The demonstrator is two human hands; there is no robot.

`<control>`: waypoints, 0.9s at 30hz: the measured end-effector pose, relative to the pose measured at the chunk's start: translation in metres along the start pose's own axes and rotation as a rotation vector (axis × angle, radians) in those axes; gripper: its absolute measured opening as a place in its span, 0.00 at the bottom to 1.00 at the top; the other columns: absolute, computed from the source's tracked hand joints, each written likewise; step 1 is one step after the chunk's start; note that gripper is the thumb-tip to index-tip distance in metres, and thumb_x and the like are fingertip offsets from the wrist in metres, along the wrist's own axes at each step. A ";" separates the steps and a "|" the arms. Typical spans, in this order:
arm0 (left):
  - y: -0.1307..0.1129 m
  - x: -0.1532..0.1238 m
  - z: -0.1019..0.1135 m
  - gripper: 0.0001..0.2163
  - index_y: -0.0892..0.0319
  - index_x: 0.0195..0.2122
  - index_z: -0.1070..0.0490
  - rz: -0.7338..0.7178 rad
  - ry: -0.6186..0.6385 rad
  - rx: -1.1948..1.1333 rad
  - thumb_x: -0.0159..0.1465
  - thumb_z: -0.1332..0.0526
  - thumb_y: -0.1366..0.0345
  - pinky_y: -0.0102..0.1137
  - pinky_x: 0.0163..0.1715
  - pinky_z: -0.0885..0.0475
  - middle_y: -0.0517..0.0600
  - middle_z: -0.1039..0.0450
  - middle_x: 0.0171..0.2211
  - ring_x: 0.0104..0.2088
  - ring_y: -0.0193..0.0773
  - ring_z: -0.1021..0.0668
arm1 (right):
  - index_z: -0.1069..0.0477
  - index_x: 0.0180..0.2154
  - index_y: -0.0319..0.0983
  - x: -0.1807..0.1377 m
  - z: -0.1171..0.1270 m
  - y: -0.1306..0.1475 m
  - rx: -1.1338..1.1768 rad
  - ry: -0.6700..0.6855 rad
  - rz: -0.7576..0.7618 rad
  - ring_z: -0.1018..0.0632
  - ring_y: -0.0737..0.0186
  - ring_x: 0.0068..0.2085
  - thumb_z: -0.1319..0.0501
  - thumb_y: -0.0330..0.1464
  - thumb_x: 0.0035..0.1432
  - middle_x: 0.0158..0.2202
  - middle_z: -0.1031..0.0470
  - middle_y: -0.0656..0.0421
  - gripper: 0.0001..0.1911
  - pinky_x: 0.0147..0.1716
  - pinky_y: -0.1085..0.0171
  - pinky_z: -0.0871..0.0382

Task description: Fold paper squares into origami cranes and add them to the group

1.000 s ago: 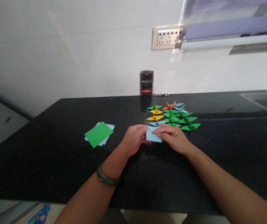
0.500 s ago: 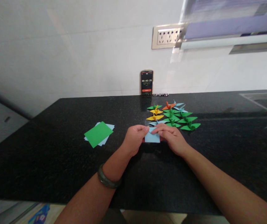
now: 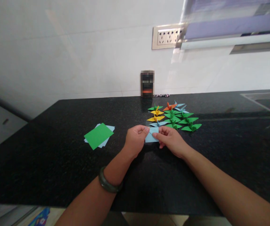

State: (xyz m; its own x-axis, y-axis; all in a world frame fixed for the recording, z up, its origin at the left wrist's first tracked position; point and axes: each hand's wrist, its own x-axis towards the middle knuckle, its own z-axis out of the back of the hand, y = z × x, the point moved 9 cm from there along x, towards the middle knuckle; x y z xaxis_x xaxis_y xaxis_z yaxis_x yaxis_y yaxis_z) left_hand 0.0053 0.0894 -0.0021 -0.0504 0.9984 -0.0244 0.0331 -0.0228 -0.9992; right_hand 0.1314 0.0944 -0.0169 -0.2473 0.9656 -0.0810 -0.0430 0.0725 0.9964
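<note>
Between my two hands is a small piece of folded light blue paper (image 3: 151, 138), held just above the dark counter. My left hand (image 3: 136, 139) pinches its left edge, thumb on top. At the right edge, my right hand (image 3: 170, 141) grips it with the thumb pressed on the paper's face and the fingers behind. Just beyond the hands stand several folded paper cranes (image 3: 172, 121) in green, yellow, orange and light blue. To the left lies a loose stack of paper sheets (image 3: 99, 135), green on top with light blue corners showing beneath.
A phone (image 3: 147, 84) leans upright against the white wall (image 3: 90, 62), its screen blurred out. A beaded strand (image 3: 162, 95) lies beside it. The black counter (image 3: 54, 169) ends at a front edge near my forearms. A wall socket (image 3: 169, 37) sits above.
My right hand's fingers have shifted from over the paper's top to its right side, with the thumb now on the face. The left hand keeps its pinch.
</note>
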 end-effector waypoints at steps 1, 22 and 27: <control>0.000 0.000 0.001 0.08 0.63 0.24 0.29 0.000 -0.010 0.000 0.52 0.39 0.63 0.24 0.17 0.43 0.42 0.36 0.14 0.16 0.27 0.37 | 0.42 0.22 0.39 0.000 -0.001 0.001 -0.035 0.016 0.005 0.38 0.75 0.16 0.37 0.40 0.44 0.16 0.41 0.69 0.16 0.14 0.72 0.40; 0.025 -0.001 -0.011 0.12 0.64 0.23 0.32 0.265 0.093 -0.262 0.50 0.37 0.58 0.26 0.19 0.36 0.46 0.33 0.17 0.18 0.30 0.31 | 0.43 0.21 0.39 -0.002 -0.002 0.010 -0.317 0.064 0.106 0.36 0.72 0.16 0.46 0.39 0.52 0.15 0.42 0.67 0.13 0.16 0.71 0.43; 0.026 -0.002 -0.011 0.20 0.65 0.22 0.32 0.294 0.101 -0.198 0.56 0.45 0.49 0.26 0.17 0.35 0.48 0.32 0.16 0.16 0.30 0.30 | 0.42 0.22 0.39 0.001 0.004 0.001 -0.181 0.050 0.030 0.37 0.72 0.16 0.46 0.38 0.51 0.16 0.41 0.67 0.11 0.16 0.70 0.39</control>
State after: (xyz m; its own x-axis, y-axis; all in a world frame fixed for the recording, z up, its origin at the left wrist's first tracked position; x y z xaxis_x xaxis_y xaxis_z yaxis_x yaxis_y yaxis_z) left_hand 0.0176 0.0878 -0.0276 0.0887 0.9508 -0.2967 0.2246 -0.3093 -0.9241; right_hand 0.1345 0.0966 -0.0158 -0.2983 0.9528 -0.0571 -0.2077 -0.0064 0.9782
